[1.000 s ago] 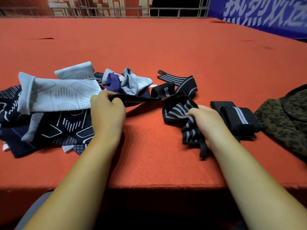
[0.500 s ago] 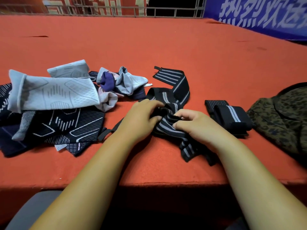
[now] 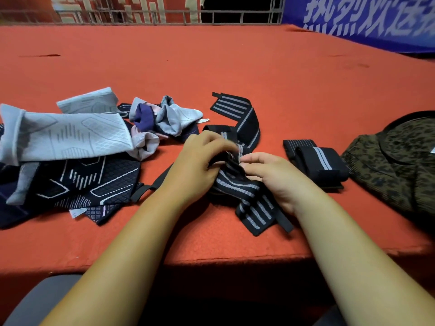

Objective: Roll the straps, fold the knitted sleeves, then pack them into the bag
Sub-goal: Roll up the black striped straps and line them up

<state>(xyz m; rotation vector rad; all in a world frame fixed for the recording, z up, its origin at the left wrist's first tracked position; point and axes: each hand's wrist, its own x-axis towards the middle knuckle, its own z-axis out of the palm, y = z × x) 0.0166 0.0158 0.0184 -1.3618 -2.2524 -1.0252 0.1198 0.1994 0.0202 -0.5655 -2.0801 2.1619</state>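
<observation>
Both hands meet on the black striped strap [image 3: 237, 187] mid-table [image 3: 235, 67]. The left hand [image 3: 195, 165] and right hand [image 3: 275, 177] pinch its crumpled middle. A rolled strap [image 3: 317, 163] sits at 3 o'clock from them, with the camo-print bag [image 3: 395, 165] just past it. The knitted sleeves [image 3: 70, 137] are heaped at 9 o'clock.

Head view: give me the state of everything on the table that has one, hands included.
Loose strap, unrolled, bunched between both hands.
Rolled strap, rolled up, lying free.
Grey sleeve, unfolded, lying on the pile.
Dark sleeve, unfolded, spread flat.
Bag, lying flat; open or closed unclear.
Left hand, gripping the loose strap.
Right hand, pinching the loose strap.
</observation>
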